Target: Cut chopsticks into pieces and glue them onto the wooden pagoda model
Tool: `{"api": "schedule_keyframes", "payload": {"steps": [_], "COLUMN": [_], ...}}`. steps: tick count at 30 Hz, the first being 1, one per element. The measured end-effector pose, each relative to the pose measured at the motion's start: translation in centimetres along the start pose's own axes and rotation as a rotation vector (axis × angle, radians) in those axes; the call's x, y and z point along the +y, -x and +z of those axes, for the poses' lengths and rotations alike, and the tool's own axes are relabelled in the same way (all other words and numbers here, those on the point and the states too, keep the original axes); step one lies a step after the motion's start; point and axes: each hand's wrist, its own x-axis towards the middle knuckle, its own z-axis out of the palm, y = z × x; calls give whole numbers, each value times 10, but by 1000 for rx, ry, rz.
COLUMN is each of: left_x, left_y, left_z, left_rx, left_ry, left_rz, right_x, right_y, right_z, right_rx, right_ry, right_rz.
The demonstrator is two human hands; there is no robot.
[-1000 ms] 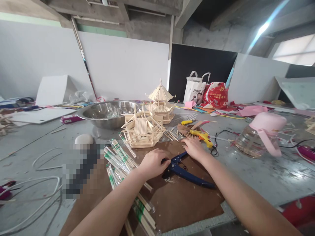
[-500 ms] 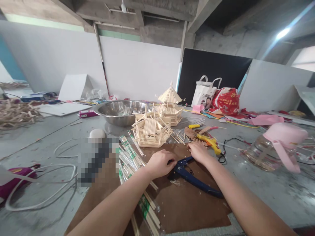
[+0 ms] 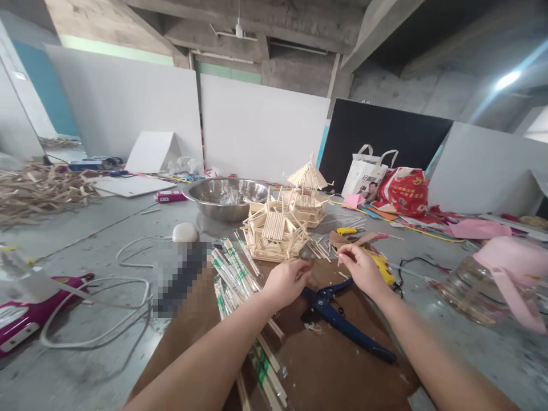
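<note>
My right hand (image 3: 358, 269) pinches a short piece of wooden stick (image 3: 339, 260) between thumb and fingertips, above the brown board (image 3: 355, 377). My left hand (image 3: 286, 283) is closed with curled fingers; whatever it may hold is hidden. Blue-handled cutters (image 3: 338, 321) lie on the board between and below both hands. Packs of wrapped chopsticks (image 3: 240, 268) run under my left forearm. Just beyond the hands stands a small pavilion model made of sticks (image 3: 274, 235), with a taller roofed one (image 3: 309, 194) behind it. A yellow glue gun (image 3: 384, 267) lies beyond my right hand, partly hidden by it.
A steel basin (image 3: 201, 200) sits behind the models. To the right stands a pink-lidded clear jug (image 3: 475, 285); bags (image 3: 402, 191) and coloured paper lie further back. At left are a purple power strip (image 3: 25, 319), a looped white cable (image 3: 98, 342) and a heap of sticks (image 3: 43, 191).
The view has swung left. My right hand has lifted away from the cutters, with a short stick piece now showing at its fingertips. My left hand has drawn slightly back from the cutters.
</note>
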Motion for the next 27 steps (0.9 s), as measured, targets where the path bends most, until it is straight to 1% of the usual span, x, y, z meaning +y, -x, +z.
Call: {"api": "schedule_keyframes", "payload": {"steps": [2,4,6,9,12,15,19,24,27], "left_x": [-2,-3,-4,-2,1,1,-3,-6,-9], "left_y": [-2,-3,-4,-5,-7,-9,-12,-14,-15], "left_z": [-1,-1,-2,-4,-5,-5,-1,-1,-3], "left_rx": [45,91,109,79,120,179,224,247,236], "left_ry": [123,264,405,595,736,838,990,1155,1214], "left_rz": [-61,-90,-109,-154,-210,-251,-322,-392,-453], "right_x": [-15,-32,-47,-65,-77,-86,-94,-93,-91], "right_y": [-2,-7,-13,-23,-33,-42,-54,-69,-74], "right_z": [0,3,8,15,22,27,34,40,41], "right_rx": [-20,-55,-93,-138,-158,-165,-158,-146,-160], "right_ry": [-163,-309,-421,-531,-575,-549,-424,-217,-118], "right_rz": [27,49,70,91,99,98,78,10,-28]}}
